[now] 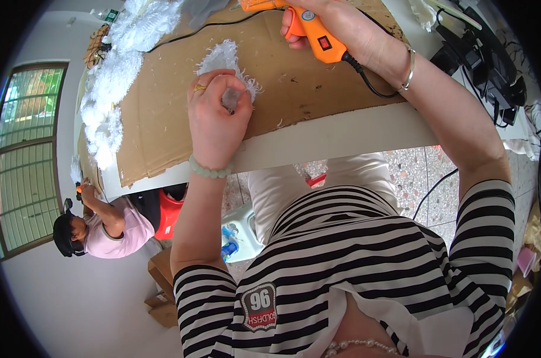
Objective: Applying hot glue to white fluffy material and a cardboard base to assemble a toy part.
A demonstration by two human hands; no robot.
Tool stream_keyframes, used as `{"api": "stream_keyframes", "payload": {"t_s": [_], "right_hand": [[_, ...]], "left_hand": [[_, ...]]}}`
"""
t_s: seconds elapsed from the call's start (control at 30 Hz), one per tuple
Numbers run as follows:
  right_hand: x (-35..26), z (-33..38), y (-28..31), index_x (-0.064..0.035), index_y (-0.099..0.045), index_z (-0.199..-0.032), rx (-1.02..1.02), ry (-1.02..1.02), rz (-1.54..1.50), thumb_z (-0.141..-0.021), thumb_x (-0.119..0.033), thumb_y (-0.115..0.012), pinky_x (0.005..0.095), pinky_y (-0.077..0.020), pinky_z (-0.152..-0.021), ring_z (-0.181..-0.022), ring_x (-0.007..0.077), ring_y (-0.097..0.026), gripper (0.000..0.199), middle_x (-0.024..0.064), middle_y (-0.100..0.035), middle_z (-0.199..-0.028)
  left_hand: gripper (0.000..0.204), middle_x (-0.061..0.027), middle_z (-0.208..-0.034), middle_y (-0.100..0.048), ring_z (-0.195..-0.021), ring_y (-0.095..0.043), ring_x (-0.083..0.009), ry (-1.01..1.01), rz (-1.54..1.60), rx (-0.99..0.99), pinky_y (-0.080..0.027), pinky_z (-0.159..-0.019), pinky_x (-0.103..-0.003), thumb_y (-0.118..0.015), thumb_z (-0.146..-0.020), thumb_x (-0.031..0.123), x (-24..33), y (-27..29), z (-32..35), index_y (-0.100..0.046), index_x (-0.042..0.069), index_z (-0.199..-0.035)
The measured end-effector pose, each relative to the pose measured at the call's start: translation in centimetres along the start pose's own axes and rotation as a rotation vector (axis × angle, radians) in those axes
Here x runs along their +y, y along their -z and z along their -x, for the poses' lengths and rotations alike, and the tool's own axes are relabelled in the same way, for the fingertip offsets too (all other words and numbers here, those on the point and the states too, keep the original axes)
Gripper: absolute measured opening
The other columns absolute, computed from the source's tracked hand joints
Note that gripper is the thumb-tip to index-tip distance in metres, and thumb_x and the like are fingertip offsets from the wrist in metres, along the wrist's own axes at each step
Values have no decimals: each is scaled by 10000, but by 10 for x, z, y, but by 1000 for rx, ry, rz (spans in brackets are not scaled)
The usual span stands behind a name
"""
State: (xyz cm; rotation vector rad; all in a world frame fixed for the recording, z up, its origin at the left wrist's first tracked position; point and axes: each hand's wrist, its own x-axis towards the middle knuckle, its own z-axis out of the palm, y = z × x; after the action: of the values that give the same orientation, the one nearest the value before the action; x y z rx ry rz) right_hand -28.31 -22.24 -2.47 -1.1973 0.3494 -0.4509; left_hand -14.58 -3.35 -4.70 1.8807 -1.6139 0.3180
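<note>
Head view: the left hand (220, 119) was narrow, its thumb and forefinger curled into a ring and pinched on a white fringed piece (220, 58), which was over the left half of a cardboard sheet (294, 89), inward from the sheet's near edge. The right hand (357, 30) was wrapped around the handle of an orange glue gun (318, 33), above the sheet's far right part; a black cord (362, 73) left the handle's lower end and curved toward the near edge. The sheet covered much of the white tabletop (318, 131); a bundle of white fringe (103, 107) ran along its left edge, and black devices (485, 71) lay at the tabletop's right end. By the left edge, a co-worker (121, 232) had an orange object (78, 190) at one hand
</note>
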Motion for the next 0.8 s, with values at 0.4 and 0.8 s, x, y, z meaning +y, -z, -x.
{"api": "stream_keyframes", "payload": {"t_s": [0.4,0.8], "right_hand": [[-5,5,-2,-15,-598,-857,53,-56,18,-972,-344,-481,271,-488,-608,-630,171,-590,368,79,-607,-723],[0,3,-4,-7,-599,-849,37,-8,-22,-973,-339,-475,279,-489,-628,-652,180,-592,376,90,-607,-753]], "left_hand": [[263,-83,-1016,-653,-981,-573,-284,176,36,174,-389,-934,-396,-620,-715,-9,-25,27,20,-652,97,-953],[418,-51,-1107,-652,-1184,-472,-288,-207,-477,-236,-245,-1026,-570,-713,-740,342,27,32,35,-651,92,-1070]]}}
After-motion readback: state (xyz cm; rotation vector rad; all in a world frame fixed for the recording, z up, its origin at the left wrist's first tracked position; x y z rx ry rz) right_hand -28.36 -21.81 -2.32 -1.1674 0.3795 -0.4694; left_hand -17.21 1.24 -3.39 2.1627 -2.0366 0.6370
